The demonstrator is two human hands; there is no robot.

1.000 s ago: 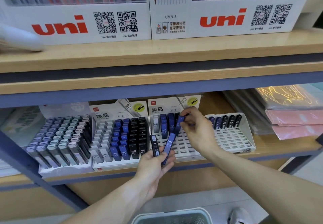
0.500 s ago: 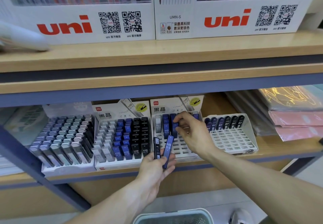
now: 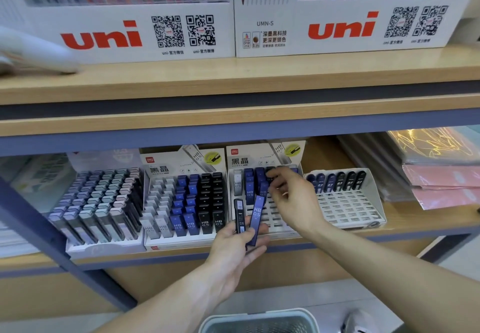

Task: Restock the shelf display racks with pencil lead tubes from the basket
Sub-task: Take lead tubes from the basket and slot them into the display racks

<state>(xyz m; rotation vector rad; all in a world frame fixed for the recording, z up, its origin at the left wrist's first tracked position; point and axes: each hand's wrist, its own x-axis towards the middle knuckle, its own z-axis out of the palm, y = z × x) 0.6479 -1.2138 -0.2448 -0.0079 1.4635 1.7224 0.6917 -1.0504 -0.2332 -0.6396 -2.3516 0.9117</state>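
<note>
Left hand (image 3: 235,245) at frame centre grips a blue tube (image 3: 255,219) and black tube (image 3: 239,215). Right hand (image 3: 293,199) fingers loosely curled over the rack (image 3: 275,218), can't tell if it's holding anything

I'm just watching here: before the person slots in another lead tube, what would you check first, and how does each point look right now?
1. Spare stock in left hand: ok, it holds a blue tube and a black tube.
2. Right hand free: cannot tell, fingers blurred.
3. Empty slots in third rack: ok, front rows bare.
4. Blue column there: ok.
5. Basket within reach: ok; contents cannot tell.
</note>
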